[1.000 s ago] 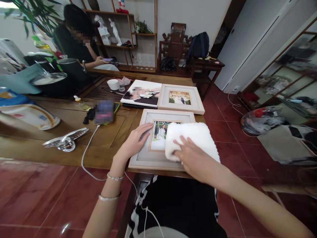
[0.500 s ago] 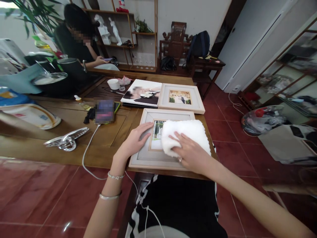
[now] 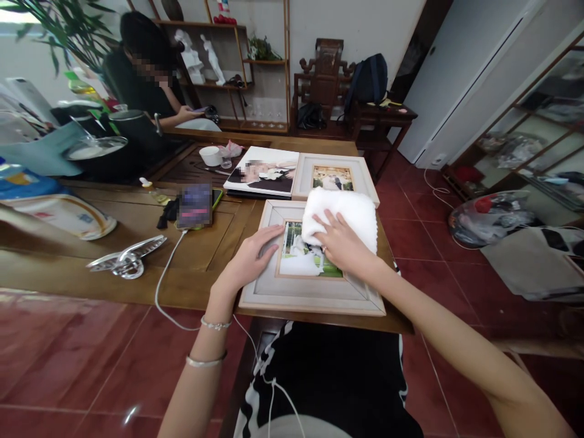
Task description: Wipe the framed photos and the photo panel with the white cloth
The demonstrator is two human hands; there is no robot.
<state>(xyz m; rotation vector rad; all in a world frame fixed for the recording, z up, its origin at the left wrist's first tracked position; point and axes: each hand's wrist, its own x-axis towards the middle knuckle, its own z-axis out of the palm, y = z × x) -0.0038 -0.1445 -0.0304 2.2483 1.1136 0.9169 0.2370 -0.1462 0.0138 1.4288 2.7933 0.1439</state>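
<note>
A light wooden picture frame [image 3: 314,298] lies flat near the table's front edge, with a photo [image 3: 301,258] inside showing a white dress on green grass. My left hand [image 3: 253,252] rests on the frame's left side, open, its fingertips by the photo's upper left corner. Under my right hand [image 3: 340,243] is a folded white fluffy cloth [image 3: 349,210], held with the fingers spread over it. The cloth covers the photo's upper right part and the frame's top right corner, reaching the edge of the second frame behind.
Behind lie the second framed photo [image 3: 365,179] and a photo panel [image 3: 267,173]. To the left are a phone [image 3: 195,207] on a white cable, a silver hair claw [image 3: 130,258], a white cup [image 3: 210,156] and a detergent bottle [image 3: 59,210]. A person [image 3: 150,79] sits across the table.
My right hand has slid the white cloth up and away from me over the frame, uncovering more of the photo and the frame's lower right corner. My left hand stays in place.
</note>
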